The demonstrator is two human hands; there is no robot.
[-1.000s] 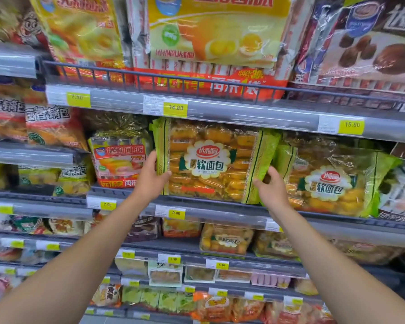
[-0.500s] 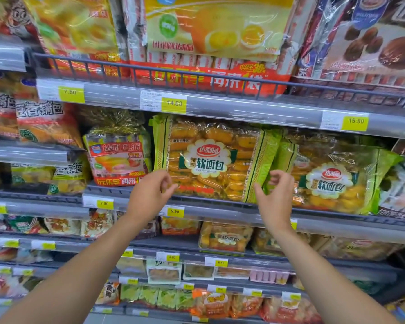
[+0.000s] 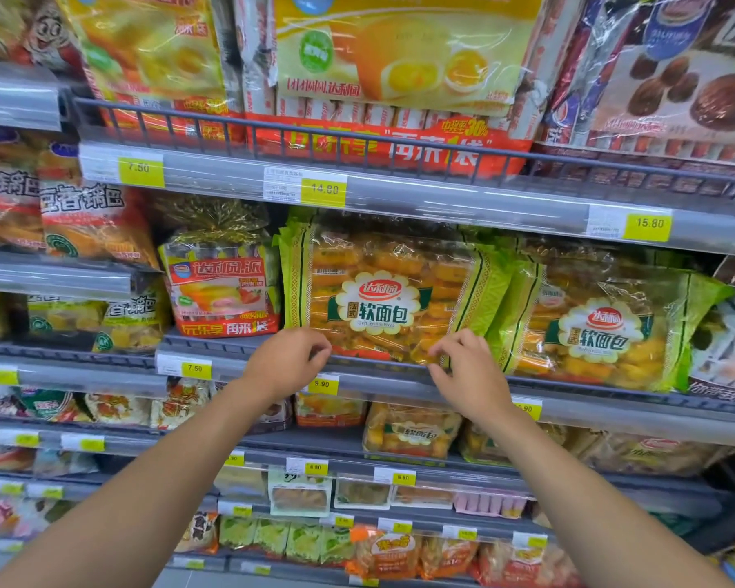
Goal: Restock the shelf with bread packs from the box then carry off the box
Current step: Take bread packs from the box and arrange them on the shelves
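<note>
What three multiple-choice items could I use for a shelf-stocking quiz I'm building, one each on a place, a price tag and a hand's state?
1. Where do the green-edged clear bread packs stand?
A. top shelf
B. shelf under the 14.80 tag
C. floor

2. What does the yellow price tag between the hands read?
A. 9.90
B. 15.80
C. 7.50

3. What is the right hand doing?
A. hanging at the side
B. holding a box
C. fingers curled at the front pack's lower edge

Answers: 1 B, the packs sit just below that tag. 2 A, the digits are legible beside the left hand. 3 C, its fingertips meet the wrapper above the grey shelf rail.
</note>
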